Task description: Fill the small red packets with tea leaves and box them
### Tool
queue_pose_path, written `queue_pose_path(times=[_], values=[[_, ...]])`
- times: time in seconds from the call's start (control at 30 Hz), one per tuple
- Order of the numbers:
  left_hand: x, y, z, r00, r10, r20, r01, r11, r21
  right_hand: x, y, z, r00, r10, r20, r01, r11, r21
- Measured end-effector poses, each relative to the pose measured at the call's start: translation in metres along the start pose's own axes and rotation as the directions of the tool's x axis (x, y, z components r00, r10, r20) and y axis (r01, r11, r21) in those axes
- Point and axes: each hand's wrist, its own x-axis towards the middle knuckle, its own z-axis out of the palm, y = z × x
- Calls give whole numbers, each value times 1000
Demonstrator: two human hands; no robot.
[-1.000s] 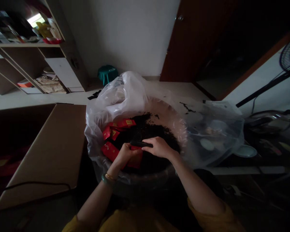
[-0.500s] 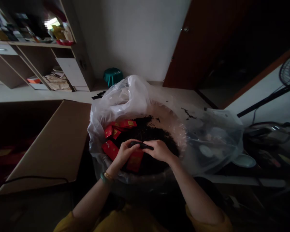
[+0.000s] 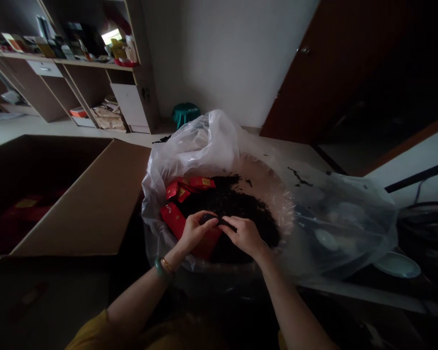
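View's swung left since a moment ago. I've got left hand [image 3: 195, 229] and right hand [image 3: 246, 236] both pinched snug on a dark piece [image 3: 207, 218], near a red packet [image 3: 207, 245], toward the near edge of the tub [image 3: 272, 182].

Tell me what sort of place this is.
Probably a dim room in a home, perhaps doubling as a workspace: cluttered shelving, a brown door, and a plastic-lined tub holding red packets.

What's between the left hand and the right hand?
In the head view, a slim dark object, too dim to identify, bridges the left hand and right hand.
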Motion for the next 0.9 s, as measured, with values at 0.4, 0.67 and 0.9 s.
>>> queue_pose_path(times=[0.4,0.67,0.9], values=[[-6,-2,-7,975,-174,135,186,979,-80,-14,21,-6,995,104,-11,-99,973,209],[-12,0,-12,967,-253,-21,244,949,-198,-38,49,8,994,96,-55,-104,980,-171],[-15,-3,-9,973,-231,-29,220,953,-210,-18,16,30,964,62,-257,-43,996,76]])
